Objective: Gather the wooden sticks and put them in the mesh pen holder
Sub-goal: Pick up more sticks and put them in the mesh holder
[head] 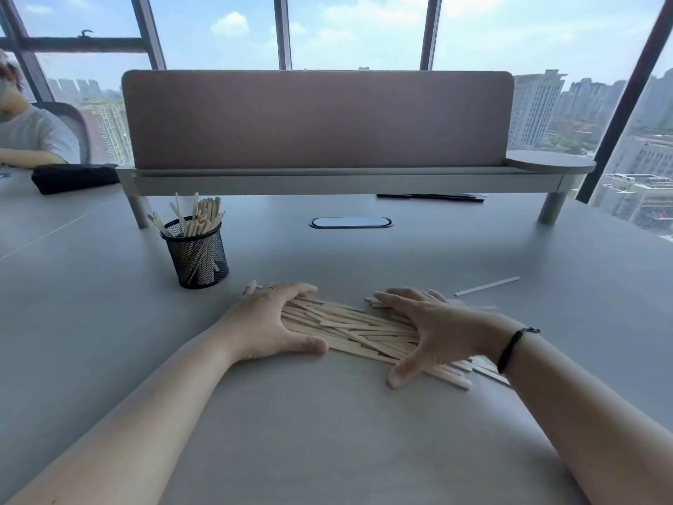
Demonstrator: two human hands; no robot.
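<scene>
A loose pile of pale wooden sticks lies flat on the grey table in front of me. My left hand cups the pile's left end, fingers spread and resting on the sticks. My right hand presses on the right end, fingers apart, thumb on the table. Several sticks poke out under my right wrist. One single stick lies apart to the right. The black mesh pen holder stands upright to the back left of the pile, with several sticks standing in it.
A pink desk divider on a raised shelf spans the back of the table. A cable port sits behind the pile. Black pens lie under the shelf. A black pouch and a seated person are at far left.
</scene>
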